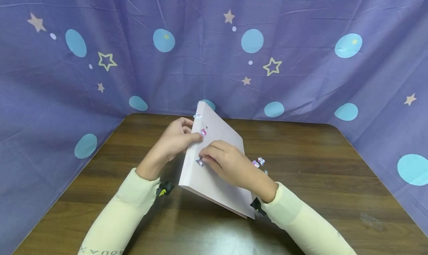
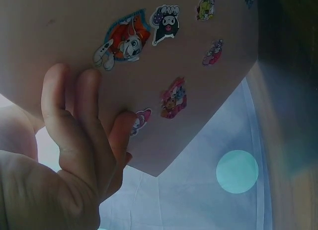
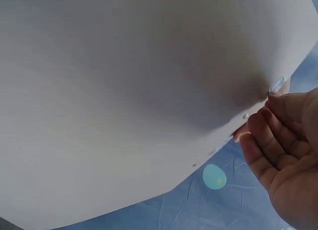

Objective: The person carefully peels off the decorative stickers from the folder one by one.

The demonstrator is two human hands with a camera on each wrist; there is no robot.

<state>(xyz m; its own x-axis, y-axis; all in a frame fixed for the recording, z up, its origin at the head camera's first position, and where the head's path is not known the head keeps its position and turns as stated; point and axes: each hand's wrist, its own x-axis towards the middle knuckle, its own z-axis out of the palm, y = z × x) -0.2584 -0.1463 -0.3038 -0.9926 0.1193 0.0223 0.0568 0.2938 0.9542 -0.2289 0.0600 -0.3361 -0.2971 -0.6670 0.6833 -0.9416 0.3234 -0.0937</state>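
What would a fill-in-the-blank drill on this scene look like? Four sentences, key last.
1. The ____ hand grips the pale folder at its spine.
2. The other hand pinches a small ____ at the folder's surface.
3. The table has a brown ____-grain top.
4. Behind the table, a curtain shows turquoise spots and five-pointed ____.

Missing words: left; sticker; wood; stars.

You can pass along either side of the wooden table (image 1: 317, 195); the tilted pale binder (image 1: 214, 184) blocks the middle.
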